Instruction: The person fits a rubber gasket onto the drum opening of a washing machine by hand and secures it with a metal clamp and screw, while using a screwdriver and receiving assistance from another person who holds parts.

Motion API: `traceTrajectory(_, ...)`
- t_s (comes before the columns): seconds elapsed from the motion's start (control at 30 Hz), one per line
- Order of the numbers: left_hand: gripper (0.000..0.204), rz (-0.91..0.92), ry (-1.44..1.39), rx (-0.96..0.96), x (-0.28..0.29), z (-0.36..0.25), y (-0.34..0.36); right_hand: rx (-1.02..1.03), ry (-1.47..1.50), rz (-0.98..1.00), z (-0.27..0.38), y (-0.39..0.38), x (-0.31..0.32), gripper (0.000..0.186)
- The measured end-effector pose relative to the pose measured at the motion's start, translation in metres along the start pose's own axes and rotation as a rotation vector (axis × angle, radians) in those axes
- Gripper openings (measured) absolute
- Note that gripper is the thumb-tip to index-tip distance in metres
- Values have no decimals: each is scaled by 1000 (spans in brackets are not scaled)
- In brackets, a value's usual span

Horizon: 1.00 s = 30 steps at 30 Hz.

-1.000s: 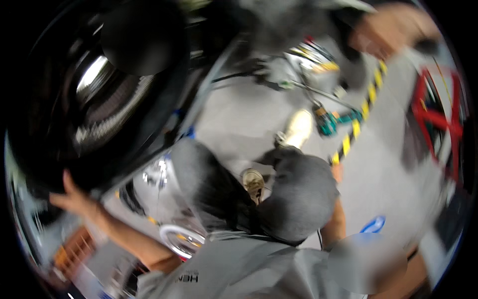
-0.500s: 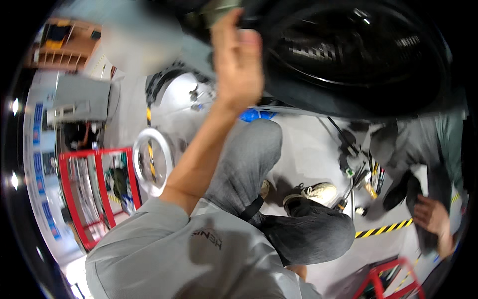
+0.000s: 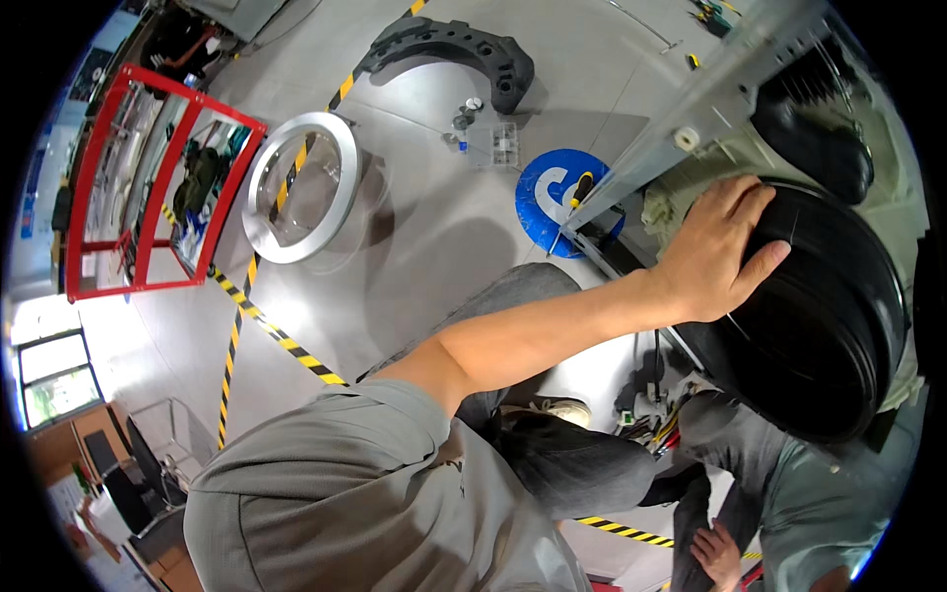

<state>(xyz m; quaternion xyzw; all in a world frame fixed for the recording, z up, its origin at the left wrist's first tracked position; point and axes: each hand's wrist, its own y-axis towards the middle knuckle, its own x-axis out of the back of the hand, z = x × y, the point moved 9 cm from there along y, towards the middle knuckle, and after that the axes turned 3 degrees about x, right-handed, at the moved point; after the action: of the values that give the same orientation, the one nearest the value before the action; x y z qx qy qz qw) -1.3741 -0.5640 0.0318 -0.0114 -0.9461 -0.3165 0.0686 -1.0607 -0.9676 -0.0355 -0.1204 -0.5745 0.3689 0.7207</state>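
My left hand (image 3: 715, 247) is on the black rubber door seal (image 3: 838, 296) of an opened washing machine at the right. Its fingers are bent over the seal's upper left edge, and the thumb lies along the inner side. Around the seal shows the pale plastic tub (image 3: 681, 187), with a dark rounded part (image 3: 814, 138) above it. A grey metal cabinet edge (image 3: 681, 118) slants past my wrist. My right hand is out of view.
On the floor lie a round washing machine door (image 3: 345, 187), a black curved counterweight (image 3: 449, 44), a clear parts box (image 3: 504, 145) and a blue disc (image 3: 538, 222) bearing a screwdriver (image 3: 582, 187). A red-framed cart (image 3: 138, 178) stands left. Another person's hand (image 3: 715, 553) is at lower right.
My view has swung, so the machine now sits further right and lower. My left hand, earlier blurred at the top beside the dark opening, now shows on the seal's edge.
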Motion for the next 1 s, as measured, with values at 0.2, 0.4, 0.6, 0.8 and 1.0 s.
traceTrajectory(0.2,51,-13,-28,181,2,13,-1,-273,699,8,-4,-21,-16,39)
traceTrajectory(0.4,41,3,112,79,15,-1,21,-506,569,-438,-48,55,140,35)
traceTrajectory(0.6,41,42,-26,148,-28,12,0,-554,110,-803,-39,45,356,32)
traceTrajectory(0.8,46,-29,113,244,3,31,2,-406,199,-758,14,121,308,30)
traceTrajectory(1.0,56,48,-159,385,16,58,-69,-558,512,-244,41,142,45,28)
